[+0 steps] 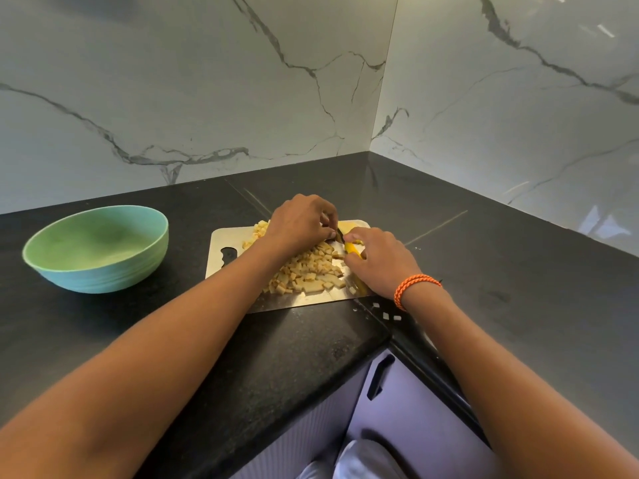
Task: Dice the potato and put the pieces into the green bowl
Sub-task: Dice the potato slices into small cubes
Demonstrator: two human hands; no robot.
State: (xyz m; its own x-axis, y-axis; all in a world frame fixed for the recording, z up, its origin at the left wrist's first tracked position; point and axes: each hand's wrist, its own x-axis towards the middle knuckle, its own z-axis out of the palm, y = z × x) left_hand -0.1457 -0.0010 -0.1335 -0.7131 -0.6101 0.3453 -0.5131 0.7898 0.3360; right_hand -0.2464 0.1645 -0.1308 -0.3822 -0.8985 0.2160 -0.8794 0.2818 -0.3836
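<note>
Right hand (pixel 377 259): curled round yellow-handled knife (pixel 353 249), blade mostly hidden
Left hand (pixel 300 221): fingers curled, pinching remaining potato piece (pixel 350 225) at far right of cutting board (pixel 221 242)
Diced potato (pixel 311 271): heaped mid-board; few stray cubes (pixel 386 314) on worktop (pixel 501 271) off board's near right corner
Green bowl (pixel 96 248): left of board, apparently no pieces inside
Advice: tuck fingertips, even cuts, gather strays

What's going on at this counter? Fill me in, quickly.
A person is dicing potato on a metal cutting board. The right hand grips a yellow-handled knife, and the left hand holds the uncut potato piece. A pile of diced pieces lies on the board; the green bowl looks empty.
</note>
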